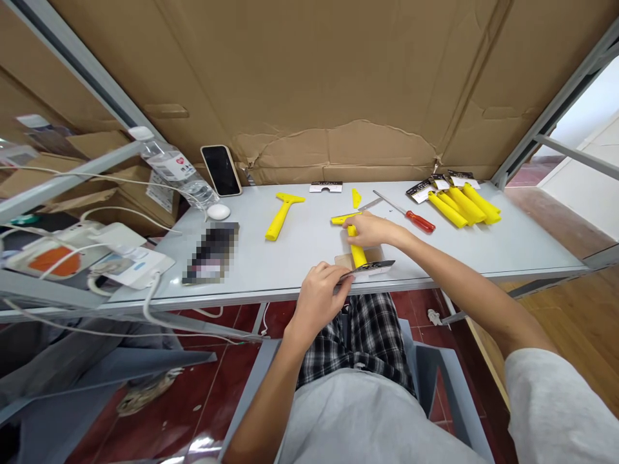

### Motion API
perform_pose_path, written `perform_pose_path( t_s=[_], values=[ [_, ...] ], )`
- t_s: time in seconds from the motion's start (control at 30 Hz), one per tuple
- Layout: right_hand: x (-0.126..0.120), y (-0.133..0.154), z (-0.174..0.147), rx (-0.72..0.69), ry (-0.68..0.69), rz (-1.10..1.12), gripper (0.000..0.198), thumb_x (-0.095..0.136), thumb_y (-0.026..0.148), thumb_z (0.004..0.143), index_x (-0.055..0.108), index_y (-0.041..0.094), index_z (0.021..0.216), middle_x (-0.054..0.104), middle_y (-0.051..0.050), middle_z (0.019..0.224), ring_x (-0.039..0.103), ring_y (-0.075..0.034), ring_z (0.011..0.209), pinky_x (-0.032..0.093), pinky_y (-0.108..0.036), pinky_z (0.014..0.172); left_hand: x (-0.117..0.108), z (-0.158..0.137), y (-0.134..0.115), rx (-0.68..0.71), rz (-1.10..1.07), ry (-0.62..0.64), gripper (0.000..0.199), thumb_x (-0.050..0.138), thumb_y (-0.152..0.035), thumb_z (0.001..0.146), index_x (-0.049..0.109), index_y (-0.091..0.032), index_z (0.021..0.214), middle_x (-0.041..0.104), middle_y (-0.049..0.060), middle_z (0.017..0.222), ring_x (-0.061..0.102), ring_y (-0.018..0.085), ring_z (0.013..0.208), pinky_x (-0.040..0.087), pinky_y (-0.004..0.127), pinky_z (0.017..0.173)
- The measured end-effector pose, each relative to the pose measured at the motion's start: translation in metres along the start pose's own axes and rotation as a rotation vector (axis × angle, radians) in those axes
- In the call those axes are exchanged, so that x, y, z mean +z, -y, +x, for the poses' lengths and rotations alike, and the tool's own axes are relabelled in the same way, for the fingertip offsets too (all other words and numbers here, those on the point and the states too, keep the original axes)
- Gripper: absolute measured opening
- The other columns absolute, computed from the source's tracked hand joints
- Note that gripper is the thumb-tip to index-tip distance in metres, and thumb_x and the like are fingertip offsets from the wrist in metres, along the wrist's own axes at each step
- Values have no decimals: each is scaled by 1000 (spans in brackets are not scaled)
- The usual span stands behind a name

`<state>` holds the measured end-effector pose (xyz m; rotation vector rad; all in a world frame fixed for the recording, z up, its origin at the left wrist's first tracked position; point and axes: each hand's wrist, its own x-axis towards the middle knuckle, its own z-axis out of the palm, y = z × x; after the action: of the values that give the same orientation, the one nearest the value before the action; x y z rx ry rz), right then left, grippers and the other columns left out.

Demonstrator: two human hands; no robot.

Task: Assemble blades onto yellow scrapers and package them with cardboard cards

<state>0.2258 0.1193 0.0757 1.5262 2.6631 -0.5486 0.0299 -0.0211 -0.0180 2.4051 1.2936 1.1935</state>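
My right hand [370, 230] is closed around a yellow scraper [356, 253] near its T-shaped head; the handle points toward me. My left hand [320, 291] pinches a thin header card [374, 265], dark along its edge, at the near side of the table. The handle's lower end meets this card, and clear plastic seems to lie about it; I cannot tell how far the handle is inside. Just beyond my right hand are a small yellow piece [356, 198] and a thin metal blade [370, 204]. A screwdriver [420, 221] with a red handle lies to their right.
Another yellow scraper [279, 219] lies left of centre. Several yellow handles [467, 205] with header cards are grouped at the right. A loose card [325, 187] rests at the back. A phone [221, 171], a water bottle [176, 169] and white cables [149, 303] occupy the left side.
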Motion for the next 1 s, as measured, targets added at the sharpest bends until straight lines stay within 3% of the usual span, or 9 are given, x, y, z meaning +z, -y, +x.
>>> perform_pose_path(
  t_s=[0.13,0.3,0.4,0.53,0.83,1.0],
  values=[
    [-4,-5,-9,9,58,43,51,66,44,105,78,15,146,80,-8,90,74,-18,89,53,-31,98,0,2,-1,-16,83,-17,15,70,-23,110,82,-20,100,84,7,93,69,27,88,52,41,82],
    [-10,-9,-14,29,119,156,58,72,47,104,74,11,149,80,-5,86,69,-13,65,55,-30,97,-2,2,-4,-37,96,-6,13,70,-21,110,80,-21,102,84,4,94,69,26,90,52,39,84],
    [-9,-9,-14,32,95,159,56,74,47,103,76,11,146,78,-5,78,71,-15,69,56,-30,99,0,2,-7,-67,139,-35,15,71,-21,109,77,-22,96,82,4,90,69,26,88,51,39,81],
    [-6,-9,-14,30,71,183,52,73,43,103,77,12,144,76,-5,74,72,-16,74,55,-30,99,2,4,-8,-127,206,-82,31,71,-26,108,65,-24,78,74,4,79,66,25,80,45,39,75],
    [0,-14,-13,19,73,200,50,72,40,101,78,13,142,78,-4,80,69,-12,65,55,-30,94,-5,12,-14,-271,4,-28,44,66,-39,107,48,-25,68,62,1,68,55,20,72,37,36,72],
    [6,-7,-12,9,-69,147,41,79,38,95,85,18,130,81,-10,103,73,-20,106,51,-31,99,-10,20,-20,-359,-146,-8,49,63,-45,105,42,-24,65,56,-1,65,52,17,69,34,33,70]
  ],
)
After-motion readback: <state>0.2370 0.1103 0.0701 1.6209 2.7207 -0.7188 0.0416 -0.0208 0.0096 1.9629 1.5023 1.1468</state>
